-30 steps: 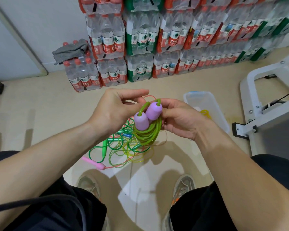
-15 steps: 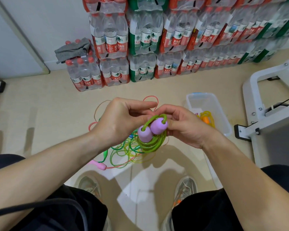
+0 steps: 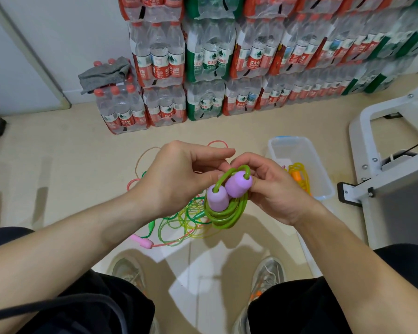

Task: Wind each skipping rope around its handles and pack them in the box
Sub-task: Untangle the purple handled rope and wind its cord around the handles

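Both hands hold a green skipping rope (image 3: 227,216) coiled around its two purple handles (image 3: 228,190) in front of me. My left hand (image 3: 176,177) pinches the bundle from the left, while my right hand (image 3: 273,189) grips the right handle and the rope loop at its top. On the floor below lies a tangle of loose ropes (image 3: 179,220), green, yellow and pink, with a pink handle (image 3: 144,242) at its near edge. A clear plastic box (image 3: 323,189) stands to the right and holds a wound yellow rope with orange handles (image 3: 298,175).
Shrink-wrapped packs of water bottles (image 3: 203,68) are stacked along the far wall, a grey cloth (image 3: 105,74) on one pack. A white metal frame (image 3: 384,145) stands at the right. My shoes (image 3: 128,271) and knees are below.
The hands and the bundle have shifted slightly lower and to the right in view. The green loop at the handle tops sits tighter against the handles.
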Motion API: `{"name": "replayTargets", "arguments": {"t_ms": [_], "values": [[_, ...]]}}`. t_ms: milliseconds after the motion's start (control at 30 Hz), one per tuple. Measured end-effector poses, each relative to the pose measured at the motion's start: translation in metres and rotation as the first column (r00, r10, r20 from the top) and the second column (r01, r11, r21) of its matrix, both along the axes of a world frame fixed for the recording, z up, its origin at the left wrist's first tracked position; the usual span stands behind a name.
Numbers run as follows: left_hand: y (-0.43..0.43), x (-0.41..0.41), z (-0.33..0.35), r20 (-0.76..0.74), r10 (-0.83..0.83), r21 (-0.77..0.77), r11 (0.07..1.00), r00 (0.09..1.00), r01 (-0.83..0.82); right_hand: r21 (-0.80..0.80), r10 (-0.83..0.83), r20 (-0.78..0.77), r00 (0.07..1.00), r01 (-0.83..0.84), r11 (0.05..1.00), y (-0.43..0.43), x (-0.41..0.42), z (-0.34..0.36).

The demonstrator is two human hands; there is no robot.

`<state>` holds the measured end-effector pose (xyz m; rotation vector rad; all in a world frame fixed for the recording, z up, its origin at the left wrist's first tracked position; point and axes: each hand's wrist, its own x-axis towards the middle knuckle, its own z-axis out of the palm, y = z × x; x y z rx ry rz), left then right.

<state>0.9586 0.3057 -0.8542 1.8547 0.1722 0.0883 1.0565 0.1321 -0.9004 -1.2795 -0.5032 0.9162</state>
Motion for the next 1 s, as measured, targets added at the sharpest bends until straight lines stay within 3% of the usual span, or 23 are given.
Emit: {"name": "replayTargets", "arguments": {"t_ms": [267,633,833,1000], "values": [[0.001,-0.001,0.003,-0.026,-0.018,0.065,0.998,0.999,0.020,0.036,0.050,-0.069,0.996,-0.048,0.998,-0.001,-0.003,0.004],[0.002,0.002,-0.003,0.022,-0.088,0.017,0.996,0.996,0.088,0.045,0.088,-0.131,0.988,-0.082,0.996,0.001,0.001,0.002],[0.002,0.006,-0.010,0.148,-0.120,0.286,0.955,0.982,0.074,0.010,0.016,-0.182,0.983,-0.014,1.000,0.002,0.005,-0.003],[0.001,0.013,-0.016,0.199,-0.175,0.481,0.875,0.964,0.060,-0.173,-0.094,-0.107,0.990,0.074,0.982,0.005,0.009,0.009]]}}
